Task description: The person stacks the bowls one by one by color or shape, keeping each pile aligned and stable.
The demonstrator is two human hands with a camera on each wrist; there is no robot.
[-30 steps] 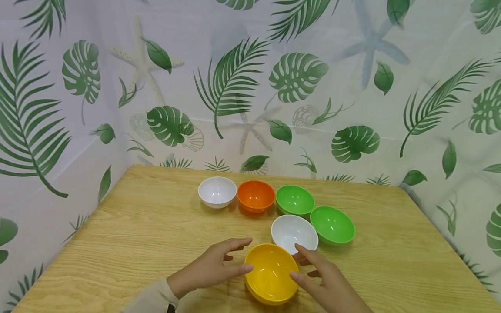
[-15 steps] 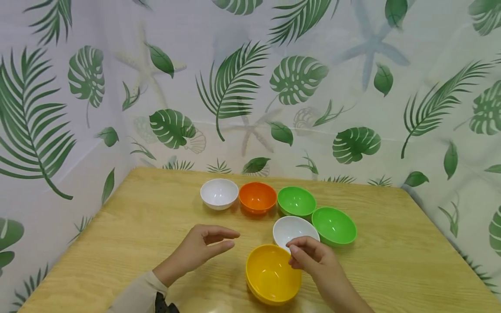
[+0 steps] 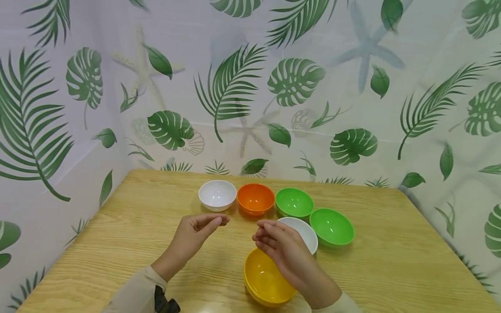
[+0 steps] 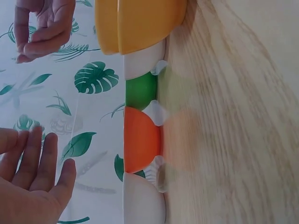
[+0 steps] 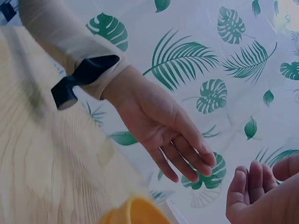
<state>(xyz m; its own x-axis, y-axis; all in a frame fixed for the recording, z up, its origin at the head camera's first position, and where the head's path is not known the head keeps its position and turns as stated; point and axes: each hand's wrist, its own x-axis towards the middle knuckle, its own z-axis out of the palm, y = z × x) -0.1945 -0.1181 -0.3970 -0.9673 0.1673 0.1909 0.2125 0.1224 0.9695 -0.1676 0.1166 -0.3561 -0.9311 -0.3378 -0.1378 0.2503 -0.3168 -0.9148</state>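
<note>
My left hand (image 3: 188, 243) hovers over the table with relaxed fingers and holds nothing. Its thumb lies close to the fingertips. My right hand (image 3: 289, 256), also holding nothing, hangs above the yellow bowls (image 3: 266, 284) and covers part of them. Two yellow rims in the left wrist view (image 4: 140, 25) show one bowl nested in another. Just behind them stands a white bowl (image 3: 305, 232), partly hidden by the right hand. In the right wrist view, the left hand (image 5: 161, 121) and right hand (image 5: 266, 196) are apart in the air.
Along the back stand a white bowl (image 3: 217, 195), an orange bowl (image 3: 256, 200) and a green bowl (image 3: 294, 203). A second green bowl (image 3: 332, 227) sits at their right. The wooden table (image 3: 129, 221) meets a leaf-patterned cloth (image 3: 250, 87) behind.
Both hands have come away from the yellow bowls and risen. The left hand moved left and back; the right moved left, across the bowls. The bowls stay in place.
</note>
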